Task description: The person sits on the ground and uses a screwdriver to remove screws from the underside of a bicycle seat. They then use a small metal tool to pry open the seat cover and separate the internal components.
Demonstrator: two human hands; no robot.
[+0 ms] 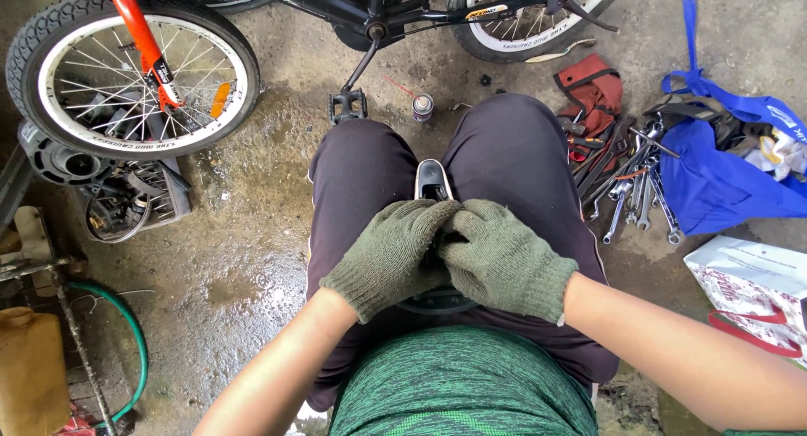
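Both our gloved hands meet on our lap: our left hand (pixel 393 255) and right hand (pixel 503 258) close around a dark bicycle part (pixel 434 184) held between our thighs, its grey tip poking out above the fingers. Wrenches (pixel 632 192) lie on the wet floor (pixel 244 234) to our right.

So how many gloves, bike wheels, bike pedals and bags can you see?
Green knit gloves: 2, on the left hand and the right hand
Bike wheels: 2, front wheel and rear wheel
Bike pedals: 1, black pedal
Bags: 2, blue bag and white bag
Total: 7
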